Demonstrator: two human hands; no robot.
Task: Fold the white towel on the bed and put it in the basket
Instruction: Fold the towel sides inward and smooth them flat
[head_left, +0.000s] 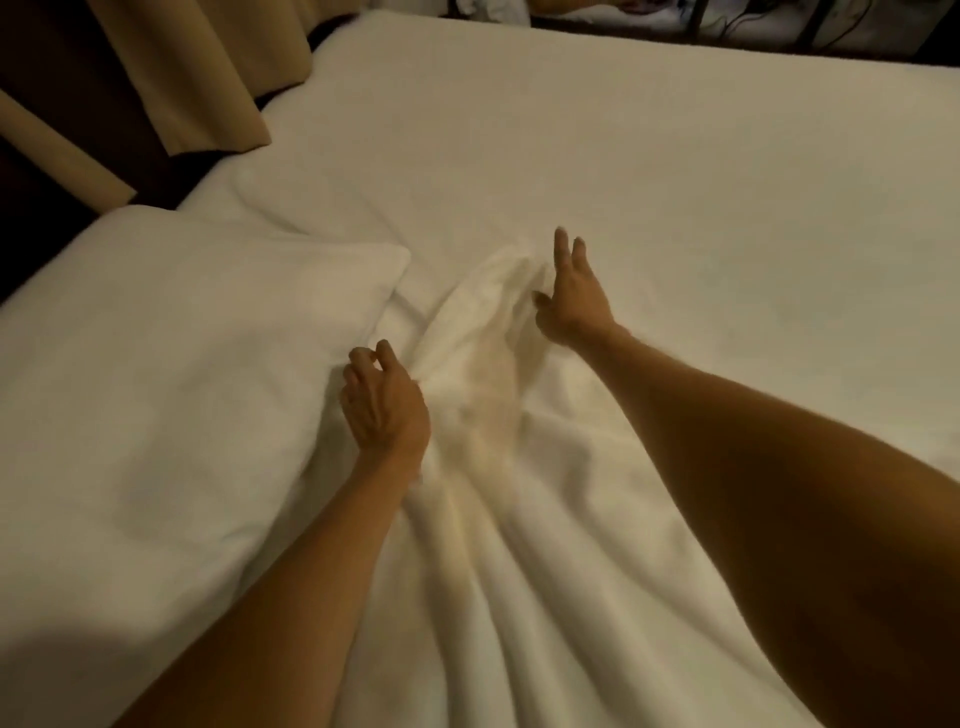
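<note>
The white towel (483, 374) lies bunched in long wrinkles on the white bed (675, 182), running from the middle toward the near edge. My left hand (382, 402) rests at the towel's left side with fingers curled, and whether it grips cloth cannot be told. My right hand (571, 291) is at the towel's far right end, fingers spread, thumb touching the cloth. No basket is in view.
A white pillow (171, 374) lies at the left, touching the towel's left side. Tan curtains (197, 67) hang at the far left beyond the bed. Dark furniture and cables (753, 21) stand past the far edge.
</note>
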